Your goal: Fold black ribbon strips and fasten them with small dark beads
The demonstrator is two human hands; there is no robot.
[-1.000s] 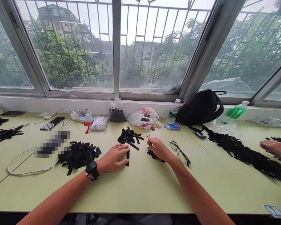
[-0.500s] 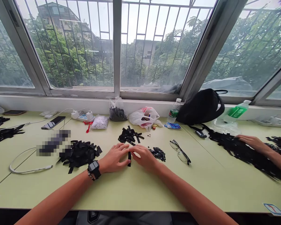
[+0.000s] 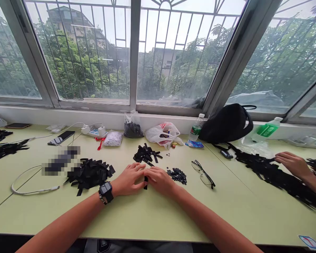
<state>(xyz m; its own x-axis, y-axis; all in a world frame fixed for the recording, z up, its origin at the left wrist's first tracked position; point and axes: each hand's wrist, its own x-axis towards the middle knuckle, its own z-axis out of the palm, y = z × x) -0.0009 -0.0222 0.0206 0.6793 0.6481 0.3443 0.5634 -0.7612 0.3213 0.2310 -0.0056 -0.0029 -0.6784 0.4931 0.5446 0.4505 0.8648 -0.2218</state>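
The left hand (image 3: 127, 179) and right hand (image 3: 159, 181) lie together on the pale green table (image 3: 147, 218), fingertips meeting over a narrow black strip (image 3: 146, 183). Only the strip's lower end shows below the fingers, lying on the tabletop between the hands. Whether they are pinching it or only resting on it cannot be told from this view. A black smartwatch (image 3: 106, 191) sits on the left wrist (a thin bracelet shows just beside it).

The work in hand appears to be at this single strip, and its narrow width seems to call for careful fingertip control. Just beyond the right hand lies a small heap of dark round beads (image 3: 177, 175), with a few loose ones (image 3: 168, 154) farther toward the window. A tangled bunch of black ribbon pieces (image 3: 146, 154) sits ahead of the hands, and a larger pile of black strips (image 3: 88, 174) lies to the left. Folded eyeglasses (image 3: 202, 174) rest to the right of the beads.

Against the window ledge, a clear plastic bag (image 3: 133, 130) holds a dark mass of small pieces. A white plastic carrier bag (image 3: 162, 135) beside it has red print, and its contents are mostly hidden. Farther right, a co-worker's hand (image 3: 293, 164) rests on a long spread of black strips (image 3: 274, 179).
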